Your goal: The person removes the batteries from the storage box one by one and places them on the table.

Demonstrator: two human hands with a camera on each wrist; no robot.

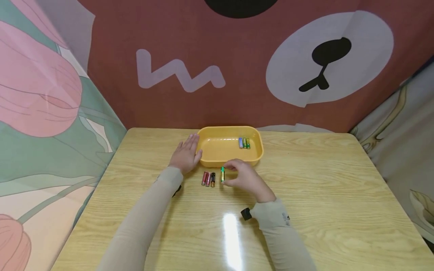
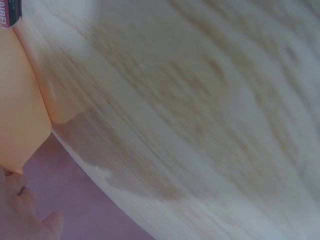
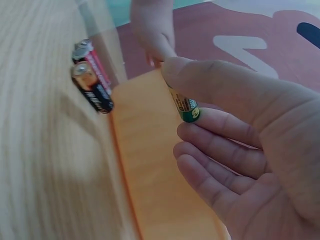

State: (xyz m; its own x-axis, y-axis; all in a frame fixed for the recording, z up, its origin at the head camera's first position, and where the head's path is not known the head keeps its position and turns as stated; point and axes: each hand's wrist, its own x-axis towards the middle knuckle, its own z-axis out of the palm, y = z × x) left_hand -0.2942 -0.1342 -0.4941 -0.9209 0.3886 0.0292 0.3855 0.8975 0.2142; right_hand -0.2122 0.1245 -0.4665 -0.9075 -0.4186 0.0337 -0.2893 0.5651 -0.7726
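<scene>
My right hand [image 1: 245,177] pinches a green and gold battery [image 1: 222,174] by its ends between thumb and fingers, in front of the yellow tray [image 1: 211,164]. In the right wrist view the battery [image 3: 186,106] shows its green end beside the fingertips. My left hand [image 1: 185,155] rests with straight fingers against the tray's left side. Left of the held battery, red batteries [image 1: 206,179] and a black and copper battery [image 1: 213,180] lie in a row on the table. Inside the tray, at its right, lie a blue battery [image 1: 240,143] and green batteries [image 1: 246,143].
The wooden table [image 1: 325,195] reaches back to a brown cloth backdrop [image 1: 183,109] with a cartoon face. A flower-patterned cloth [image 1: 37,82] hangs on the left. Light glares off the table's front middle.
</scene>
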